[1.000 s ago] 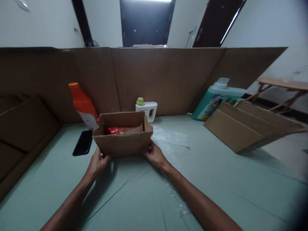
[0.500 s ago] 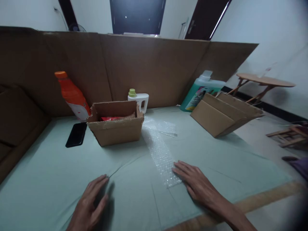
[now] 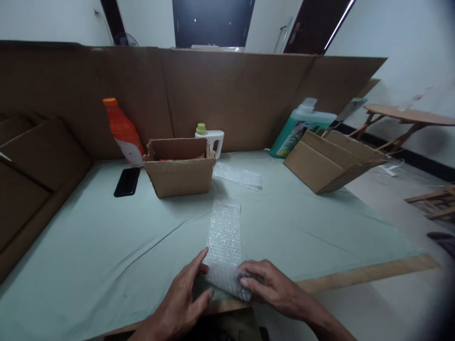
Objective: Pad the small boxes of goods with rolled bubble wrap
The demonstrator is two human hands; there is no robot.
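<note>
A strip of bubble wrap (image 3: 224, 237) lies on the pale green cloth (image 3: 106, 241), its near end at the table's front edge. My right hand (image 3: 270, 286) has its fingers curled over that near end. My left hand (image 3: 183, 303) rests beside it, fingertips touching the strip's left edge. Farther back stands a small open cardboard box (image 3: 179, 166) with something red just showing inside.
An orange bottle (image 3: 122, 131), a black phone (image 3: 127, 182) and a white bottle with a green cap (image 3: 209, 139) surround the box. A second bubble wrap piece (image 3: 237, 176), a green jug (image 3: 300, 128) and a folded carton (image 3: 332, 161) lie right. Cardboard walls (image 3: 227, 94) ring the table.
Both hands let go of the small box and drew back to the table's front edge. The bubble wrap strip was pulled toward me and both hands now meet on its near end.
</note>
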